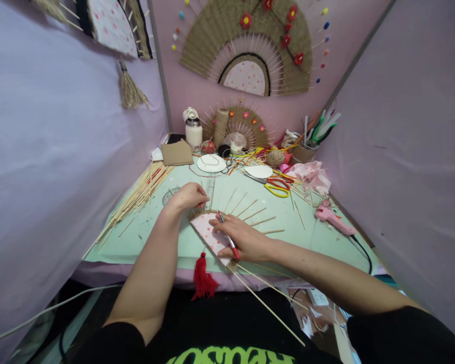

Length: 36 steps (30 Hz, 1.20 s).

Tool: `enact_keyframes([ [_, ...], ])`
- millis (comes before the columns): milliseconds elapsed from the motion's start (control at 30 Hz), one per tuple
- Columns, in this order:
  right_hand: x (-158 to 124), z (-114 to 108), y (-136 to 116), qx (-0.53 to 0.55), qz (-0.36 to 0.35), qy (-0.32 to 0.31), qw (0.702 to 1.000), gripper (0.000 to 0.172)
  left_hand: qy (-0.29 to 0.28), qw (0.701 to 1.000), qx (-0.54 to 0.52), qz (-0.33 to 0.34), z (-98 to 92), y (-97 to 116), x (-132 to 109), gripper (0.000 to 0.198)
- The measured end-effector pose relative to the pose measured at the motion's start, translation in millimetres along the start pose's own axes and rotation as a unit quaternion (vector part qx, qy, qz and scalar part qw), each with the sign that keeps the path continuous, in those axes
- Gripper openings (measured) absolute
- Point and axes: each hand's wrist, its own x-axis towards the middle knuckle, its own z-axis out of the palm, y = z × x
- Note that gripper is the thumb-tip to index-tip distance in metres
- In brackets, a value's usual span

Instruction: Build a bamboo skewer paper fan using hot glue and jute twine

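Observation:
My left hand (193, 195) is closed in a pinch at the left edge of a clear ruler (210, 188); what its fingertips grip is too small to tell. A red-and-silver pen (229, 237) lies through the fingers of my right hand (246, 238), which also presses on a half-round fan piece (202, 226). This piece is white with pink spots and has a brown curved rim. Thin wooden sticks (249, 208) fan out from it, and two long ones reach toward my body. A red tassel (205, 278) hangs from its straight edge over the table's front.
Loose sticks (140, 194) lie in a pile at the left. Scissors (276, 187), white ovals (211, 163) and twine (276, 157) crowd the back. A pink glue gun (333, 220) with a cord lies at the right. A white bottle (193, 132) stands at the rear.

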Motion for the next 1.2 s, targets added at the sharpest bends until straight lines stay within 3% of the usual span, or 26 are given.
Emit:
enact_keyframes([
  [367,-2,22,-13,-0.015,0.066,0.060,0.996,0.042,-0.027,1.000,0.013,-0.004,4.9,7,-6,0.012],
  [933,1,20,-14,-0.027,0.072,0.053,0.996,0.045,-0.052,0.998,0.022,-0.020,8.1,11,-7,0.009],
  [1200,3,8,-18,-0.013,0.101,0.064,0.993,0.043,-0.053,0.998,0.035,-0.018,8.4,10,-7,0.009],
])
